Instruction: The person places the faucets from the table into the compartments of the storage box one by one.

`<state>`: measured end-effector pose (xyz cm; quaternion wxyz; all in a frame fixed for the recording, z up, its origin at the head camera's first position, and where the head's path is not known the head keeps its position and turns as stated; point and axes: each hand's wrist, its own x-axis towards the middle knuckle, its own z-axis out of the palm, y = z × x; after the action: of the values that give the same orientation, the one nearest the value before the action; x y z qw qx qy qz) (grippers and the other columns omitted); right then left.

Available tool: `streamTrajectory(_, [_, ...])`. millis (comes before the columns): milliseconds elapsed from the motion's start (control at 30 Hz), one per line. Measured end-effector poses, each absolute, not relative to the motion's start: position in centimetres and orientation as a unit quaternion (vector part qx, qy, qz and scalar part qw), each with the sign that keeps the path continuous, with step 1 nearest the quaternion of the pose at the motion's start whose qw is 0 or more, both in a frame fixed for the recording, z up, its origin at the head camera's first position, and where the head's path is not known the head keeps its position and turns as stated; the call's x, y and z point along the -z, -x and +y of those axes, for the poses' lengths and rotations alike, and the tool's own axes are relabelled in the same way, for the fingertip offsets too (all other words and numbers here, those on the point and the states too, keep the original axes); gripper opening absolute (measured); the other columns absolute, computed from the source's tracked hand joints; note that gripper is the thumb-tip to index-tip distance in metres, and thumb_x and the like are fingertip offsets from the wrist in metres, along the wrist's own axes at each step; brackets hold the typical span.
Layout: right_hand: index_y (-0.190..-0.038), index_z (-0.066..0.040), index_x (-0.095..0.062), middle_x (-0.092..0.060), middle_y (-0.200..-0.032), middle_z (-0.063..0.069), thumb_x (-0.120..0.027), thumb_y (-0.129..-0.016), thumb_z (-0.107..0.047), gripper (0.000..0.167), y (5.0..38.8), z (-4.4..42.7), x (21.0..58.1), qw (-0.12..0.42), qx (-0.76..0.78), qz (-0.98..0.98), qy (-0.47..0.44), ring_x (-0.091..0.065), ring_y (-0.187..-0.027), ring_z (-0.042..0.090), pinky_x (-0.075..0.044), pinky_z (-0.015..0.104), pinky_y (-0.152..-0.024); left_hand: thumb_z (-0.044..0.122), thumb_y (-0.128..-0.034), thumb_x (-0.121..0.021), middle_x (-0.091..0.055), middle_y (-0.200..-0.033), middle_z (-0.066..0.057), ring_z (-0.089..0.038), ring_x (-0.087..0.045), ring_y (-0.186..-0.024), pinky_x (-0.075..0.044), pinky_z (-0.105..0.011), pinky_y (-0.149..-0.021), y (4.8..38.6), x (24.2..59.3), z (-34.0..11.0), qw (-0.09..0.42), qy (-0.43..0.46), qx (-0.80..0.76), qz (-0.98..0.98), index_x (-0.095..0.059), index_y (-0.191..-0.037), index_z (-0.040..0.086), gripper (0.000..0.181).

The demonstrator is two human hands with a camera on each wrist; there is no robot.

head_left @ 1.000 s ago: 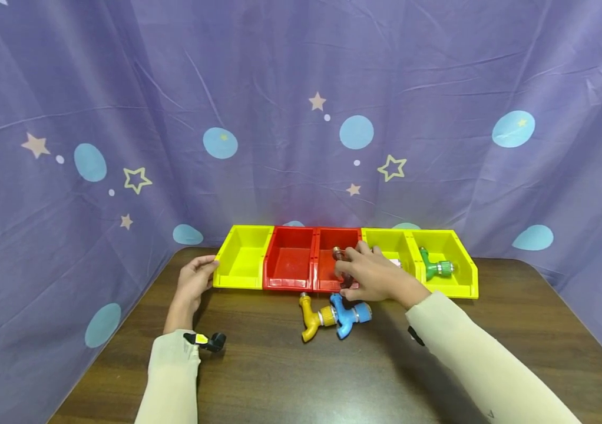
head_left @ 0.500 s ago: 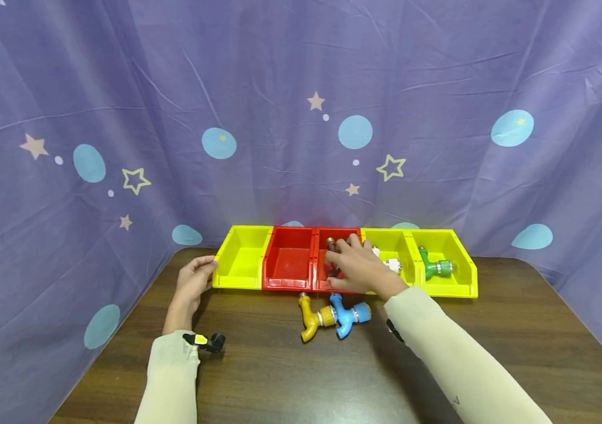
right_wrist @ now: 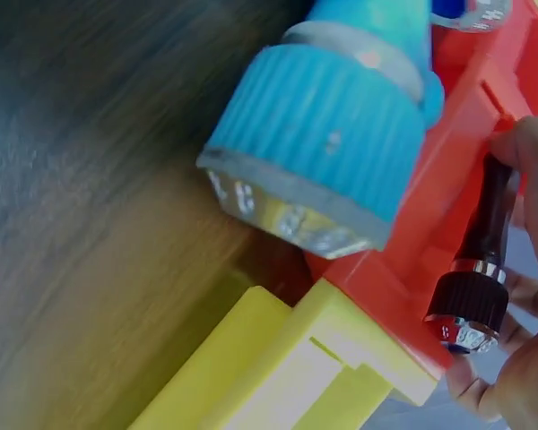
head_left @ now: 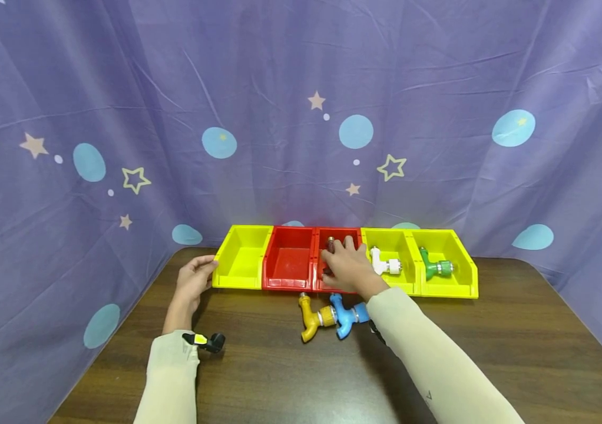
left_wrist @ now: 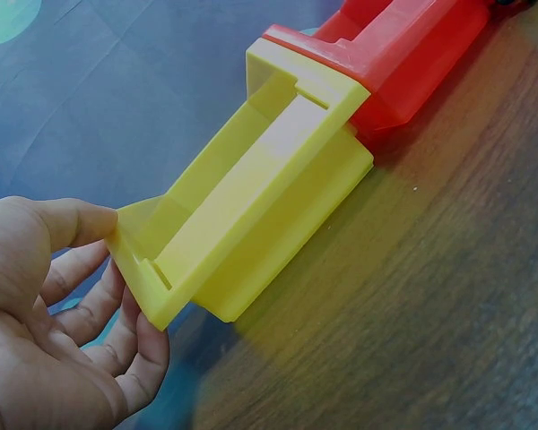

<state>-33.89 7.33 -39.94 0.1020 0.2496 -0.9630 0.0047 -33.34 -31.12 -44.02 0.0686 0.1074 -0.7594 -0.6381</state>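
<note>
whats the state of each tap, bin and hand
Left hand, gripping the leftmost bin
Right hand, holding the dark tap
Dark tap, inside the middle bin
White tap, lying in a yellow bin
Green tap, lying in the rightmost bin
Yellow tap, lying on the table
Blue tap, lying beside the yellow tap
Five bins, upright in a row

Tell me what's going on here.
A person's right grip holds a dark tap at the middle, red bin, while their left grip holds the outer edge of the leftmost yellow bin. A white tap and a green tap each lie in one of the two yellow bins on the right. A yellow tap and a blue tap lie on the table before the bins.
</note>
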Motion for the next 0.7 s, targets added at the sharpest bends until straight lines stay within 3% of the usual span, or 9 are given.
streamTrajectory(233, [-0.124,-0.02,-0.066,-0.055,-0.134,0.015,-0.07,-0.091,-0.041,0.039,34.2,6.1,40.1,0.094,0.019,-0.972,-0.214,-0.041,-0.113,0.035,-0.04,0.058,-0.088,0.03,-0.1034,-0.063,-0.062,-0.116,0.001,-0.01,-0.057,-0.095,-0.048,-0.031,-0.082,33.2,44.0,-31.1,0.064,-0.106,0.632,-0.765,-0.054,-0.14,0.007,0.044])
streamTrajectory(533, [-0.116,-0.019,-0.067,-0.055,-0.122,0.014,-0.072,-0.092,-0.04,0.032,34.9,5.2,40.4,0.078,0.015,-0.981,-0.176,-0.041,-0.114,0.036,-0.038,0.059,-0.09,0.03,-0.1026,-0.064,-0.064,-0.113,0.003,-0.011,-0.058,-0.095,-0.048,-0.03,-0.081,33.3,44.0,-31.2,0.068,-0.105,0.634,-0.763,-0.055,-0.138,0.007,0.043])
streamTrajectory(700, [-0.123,-0.019,-0.066,-0.055,-0.124,0.014,-0.073,-0.093,-0.04,0.038,35.3,5.1,40.6,0.055,0.019,-0.984,-0.169,-0.041,-0.116,0.036,-0.039,0.057,-0.091,0.029,-0.1028,-0.064,-0.063,-0.119,-0.002,-0.01,-0.058,-0.094,-0.048,-0.031,-0.082,33.4,44.0,-31.0,0.065,-0.105,0.632,-0.765,-0.054,-0.139,0.007,0.044])
